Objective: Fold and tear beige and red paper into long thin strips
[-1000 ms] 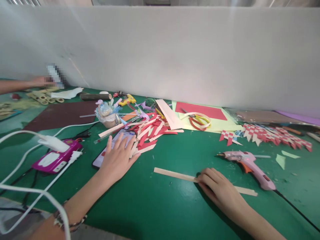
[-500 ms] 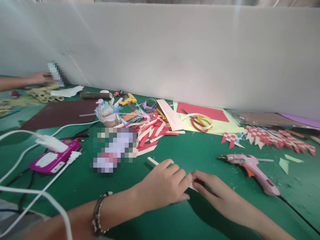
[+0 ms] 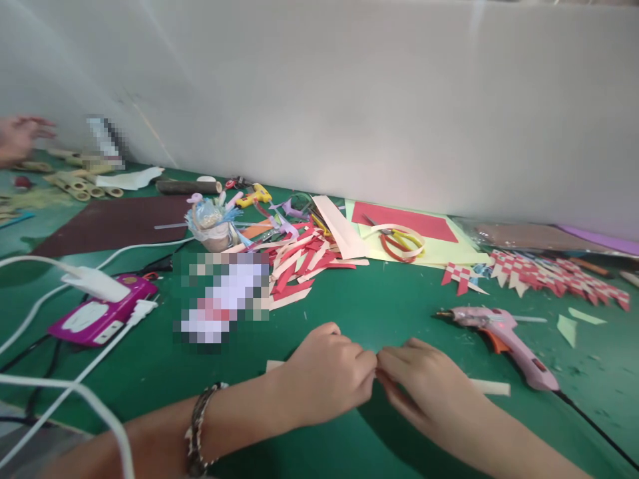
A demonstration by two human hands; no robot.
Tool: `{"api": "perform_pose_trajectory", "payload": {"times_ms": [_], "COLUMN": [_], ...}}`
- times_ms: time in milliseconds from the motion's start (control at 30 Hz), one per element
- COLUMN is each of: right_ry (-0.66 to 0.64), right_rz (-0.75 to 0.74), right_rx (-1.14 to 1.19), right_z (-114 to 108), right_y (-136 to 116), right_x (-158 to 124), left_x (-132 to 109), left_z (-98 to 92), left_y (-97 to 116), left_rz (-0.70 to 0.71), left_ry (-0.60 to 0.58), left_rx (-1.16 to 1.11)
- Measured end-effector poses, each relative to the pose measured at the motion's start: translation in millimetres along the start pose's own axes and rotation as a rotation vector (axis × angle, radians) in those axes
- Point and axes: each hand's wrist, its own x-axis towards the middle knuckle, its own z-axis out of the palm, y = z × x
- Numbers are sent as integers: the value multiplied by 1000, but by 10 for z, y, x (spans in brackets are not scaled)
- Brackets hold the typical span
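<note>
My left hand [image 3: 327, 376] and my right hand [image 3: 424, 382] meet at the fingertips over a long cream paper strip [image 3: 492, 387] lying on the green table [image 3: 379, 306]. Both hands are closed in a pinch on the strip near its middle. One end of the strip sticks out right of my right hand, the other shows left of my left hand. A pink glue gun [image 3: 499, 336] lies just right of my right hand.
A pile of red and cream paper strips [image 3: 304, 259] lies behind a blurred phone [image 3: 222, 299]. Scissors [image 3: 397, 239] rest on yellow and red sheets. Woven red-white pieces [image 3: 549, 273] sit far right. A magenta power strip [image 3: 97, 316] with white cables lies left. Another person's hand [image 3: 20, 136] is far left.
My left hand left the phone and came to the strip beside my right hand. Both hands now pinch the strip, which has shifted closer to me. The other person's hand moved left.
</note>
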Motion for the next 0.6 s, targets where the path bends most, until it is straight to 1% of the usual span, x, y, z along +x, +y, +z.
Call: {"api": "perform_pose_trajectory", "payload": {"times_ms": [67,133,200,267,367,433,533,600], "right_ry": [76,131,138,88,-38,-106,-155,-168], "right_rz": [-11,-7,4,28,78,120,171,193], "right_rx": [-82,-94,-75,-23,123,241,364,405], "right_z": [75,129,146,128,66,24,-20,-33], "right_y": [-37,-52,-52,-43,4,65,187,270], "right_x": [9,15,16,9,-16,-49,-130,-204], "left_x": [8,8,4,-1,-14,-37,-100,-157], "left_z": [-27,-73,-135,-207,-310,-359,-393,-399], "left_y": [-1,-15,-37,-56,-73,-84,-111,-137], "left_rz": [-89,-154,-216,-293,-455,-546,-605,-632], "left_ry": [-66,-129,-189,-261,-400,-455,-458,-452], "left_rx": [-100,-202,-349,-544,-841,-953,-1003,-1033]}}
